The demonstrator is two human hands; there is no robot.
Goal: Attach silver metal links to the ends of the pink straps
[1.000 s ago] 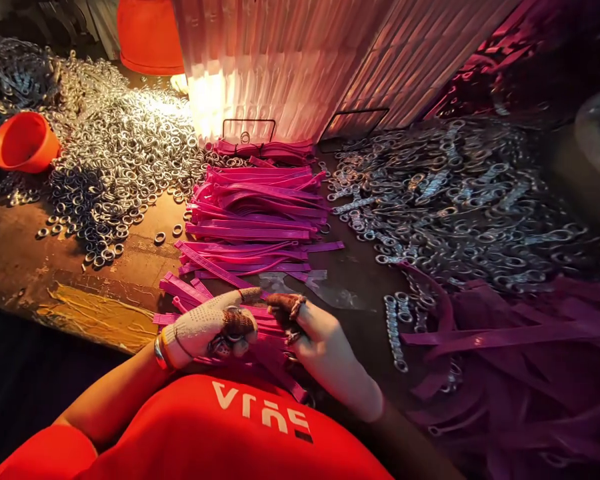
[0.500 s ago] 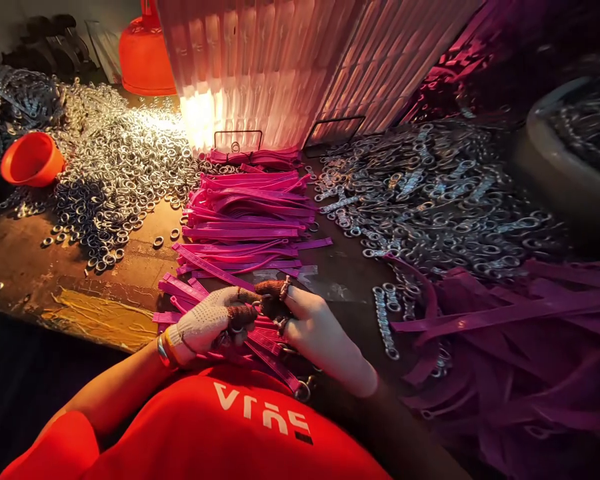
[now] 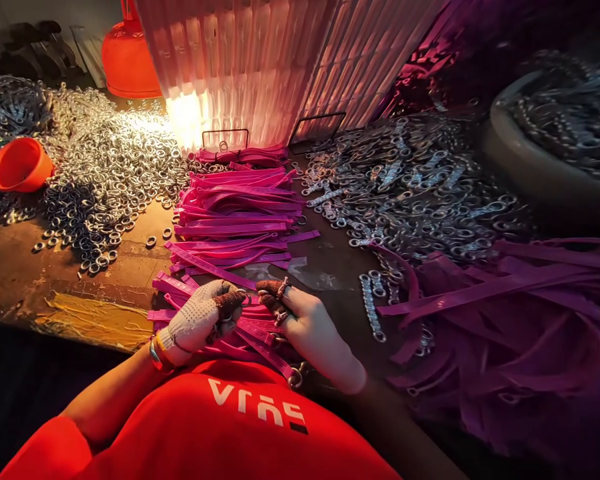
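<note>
Over this worn surface (image 3: 5, 243), a magenta strap (image 3: 271, 355) slants ten-to-four o'clock, its ring (image 3: 295, 378) at six from my nearer right hand (image 3: 311, 330); it and my left hand (image 3: 203, 317) curl, grasp unclear.

Workshop: scuffed workbench (image 3: 10, 250), heaps of metal rings (image 3: 125, 160) and links (image 3: 405, 183), piled pink straps (image 3: 230, 228), lamp (image 3: 131, 63).

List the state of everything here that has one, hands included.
Left hand: gloved, fingers curled, grip unclear
Right hand: fingers curled, grip unclear
Orange lamp: lit
Orange cup: uncovered
Pink straps: stacked
Purple straps: loosely heaped
Metal rings: heaped loose
Pale basin: uncovered, holding metal pieces
</note>
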